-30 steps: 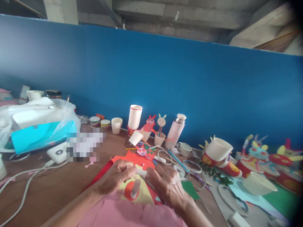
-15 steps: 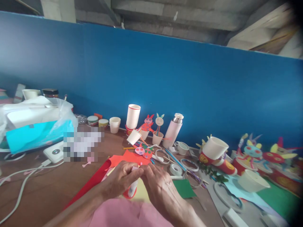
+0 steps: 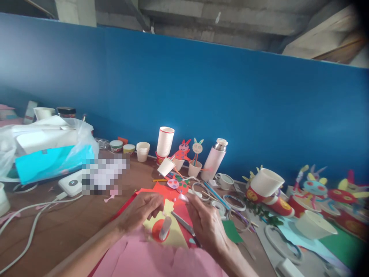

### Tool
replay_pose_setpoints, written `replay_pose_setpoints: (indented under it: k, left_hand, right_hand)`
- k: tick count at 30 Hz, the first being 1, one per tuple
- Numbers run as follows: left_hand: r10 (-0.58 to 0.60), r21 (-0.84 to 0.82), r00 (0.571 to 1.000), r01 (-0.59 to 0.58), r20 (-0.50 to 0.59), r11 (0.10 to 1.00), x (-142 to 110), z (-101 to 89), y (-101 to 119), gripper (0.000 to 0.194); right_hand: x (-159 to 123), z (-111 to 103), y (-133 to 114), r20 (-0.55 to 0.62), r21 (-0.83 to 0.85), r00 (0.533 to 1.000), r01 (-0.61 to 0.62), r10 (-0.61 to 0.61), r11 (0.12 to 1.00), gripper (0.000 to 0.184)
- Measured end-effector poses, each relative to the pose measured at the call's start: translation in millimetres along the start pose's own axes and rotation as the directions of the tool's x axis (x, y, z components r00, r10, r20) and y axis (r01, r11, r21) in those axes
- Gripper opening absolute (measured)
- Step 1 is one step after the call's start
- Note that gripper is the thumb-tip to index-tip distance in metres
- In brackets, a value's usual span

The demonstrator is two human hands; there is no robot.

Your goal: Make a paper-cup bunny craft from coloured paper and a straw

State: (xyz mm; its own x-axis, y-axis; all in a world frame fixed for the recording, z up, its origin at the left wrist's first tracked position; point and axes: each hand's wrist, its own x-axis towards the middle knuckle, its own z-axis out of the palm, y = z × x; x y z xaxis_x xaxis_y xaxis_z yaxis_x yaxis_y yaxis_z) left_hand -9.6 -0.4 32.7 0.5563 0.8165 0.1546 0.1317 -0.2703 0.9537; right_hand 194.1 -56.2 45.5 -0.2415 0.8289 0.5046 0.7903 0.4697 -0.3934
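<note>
A whitish glue stick [image 3: 165,229], blurred, is on an orange paper circle [image 3: 157,232] over yellow paper [image 3: 178,236]; neither hand touches it. To its left, my left hand [image 3: 144,211] has its fingers curled inward; whether anything is in them is hidden. On the right, my right hand [image 3: 206,217] is closed with a small white cap-like piece [image 3: 183,197] at its fingertips. Scissors [image 3: 186,224] lie beside the right hand. Pink paper [image 3: 161,259] spreads in front, and red-orange paper [image 3: 164,191] lies beyond the hands.
Paper-cup figures [image 3: 184,150], stacked cups [image 3: 165,142] and a pale thermos [image 3: 213,159] stand by the blue partition [image 3: 184,84]. Tape rolls [image 3: 218,207] and more cup crafts [image 3: 314,190] are at right. A white device [image 3: 72,184] with cables and a bag [image 3: 52,146] lie left.
My hands have moved apart from over the glue stick, left hand to the left and right hand to the right. The glue stick and scissors between them now show. The view has shifted slightly.
</note>
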Motion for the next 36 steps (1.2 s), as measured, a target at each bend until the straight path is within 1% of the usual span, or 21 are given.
replay_pose_setpoints:
  k: [4, 7, 9, 13, 16, 18, 20, 22, 24, 26, 27, 29, 31, 33, 34, 36]
  left_hand:
    - [-0.035, 0.024, 0.998, 0.036, -0.045, 0.999, 1, -0.5, -3, 0.045]
    - [-0.068, 0.071, 0.995, 0.073, -0.066, 0.995, 2, -0.4, -3, 0.044]
    - [-0.077, 0.121, 0.995, 0.084, -0.059, 0.989, 1, -0.2, -1, 0.044]
    - [-0.089, 0.208, 0.995, 0.077, 0.045, 0.975, -1, -0.2, 1, 0.042]
    - [-0.068, 0.254, 0.991, 0.037, 0.115, 0.966, -1, 0.0, -4, 0.044]
    - [-0.049, 0.282, 0.989, 0.009, 0.137, 0.959, -1, 0.4, -7, 0.046]
    - [-0.043, 0.293, 0.986, -0.007, 0.163, 0.956, -1, 1.0, -10, 0.048]
    - [-0.039, 0.294, 0.981, -0.019, 0.188, 0.956, -1, 1.9, -11, 0.049]
    - [-0.044, 0.292, 0.977, -0.019, 0.209, 0.956, -2, 3.2, -10, 0.048]
    - [-0.053, 0.289, 0.973, -0.015, 0.225, 0.957, -2, 4.9, -10, 0.043]
    - [-0.058, 0.286, 0.971, -0.011, 0.232, 0.958, -2, 5.7, -10, 0.04]
    - [-0.061, 0.282, 0.97, -0.009, 0.237, 0.959, -2, 7.3, -11, 0.036]
    - [-0.063, 0.287, 0.969, -0.008, 0.239, 0.958, -1, 8.4, -14, 0.031]
    - [-0.049, 0.309, 0.967, -0.032, 0.251, 0.951, 0, 9.0, -17, 0.027]
    - [-0.037, 0.319, 0.965, -0.05, 0.261, 0.947, 1, 9.1, -18, 0.024]
    - [-0.011, 0.327, 0.96, -0.084, 0.279, 0.941, 1, 8.9, -20, 0.021]
  right_hand:
    - [4, -1, 11, -0.026, -0.081, 0.995, -0.096, 0.095, 0.992, 0.024]
    - [6, 5, 30, -0.033, -0.181, 0.988, -0.154, 0.151, 0.971, 0.024]
    - [6, 11, 44, -0.018, -0.243, 0.984, -0.175, 0.175, 0.954, 0.023]
    - [4, 18, 63, 0.067, -0.39, 0.958, -0.232, 0.278, 0.891, 0.024]
    - [3, 18, 66, 0.128, -0.453, 0.914, -0.292, 0.386, 0.842, 0.032]
    - [3, 14, 65, 0.16, -0.462, 0.892, -0.311, 0.424, 0.83, 0.037]
    - [3, 9, 65, 0.194, -0.424, 0.892, -0.298, 0.408, 0.855, 0.041]
    - [3, 3, 65, 0.217, -0.315, 0.912, -0.271, 0.347, 0.91, 0.045]
    - [4, -3, 64, 0.226, -0.12, 0.937, -0.246, 0.268, 0.962, 0.047]
    - [6, -6, 62, 0.228, 0.115, 0.948, -0.251, 0.221, 0.961, 0.042]
    - [7, -7, 60, 0.234, 0.231, 0.947, -0.273, 0.219, 0.934, 0.037]
    - [10, -6, 54, 0.236, 0.448, 0.939, -0.333, 0.25, 0.83, 0.028]
    - [12, -2, 48, 0.18, 0.645, 0.924, -0.37, 0.338, 0.669, 0.021]
    - [13, 3, 42, 0.124, 0.801, 0.89, -0.351, 0.44, 0.485, 0.017]
    - [13, 5, 40, 0.121, 0.853, 0.868, -0.339, 0.481, 0.397, 0.018]
    - [13, 8, 35, 0.175, 0.909, 0.843, -0.336, 0.508, 0.245, 0.021]
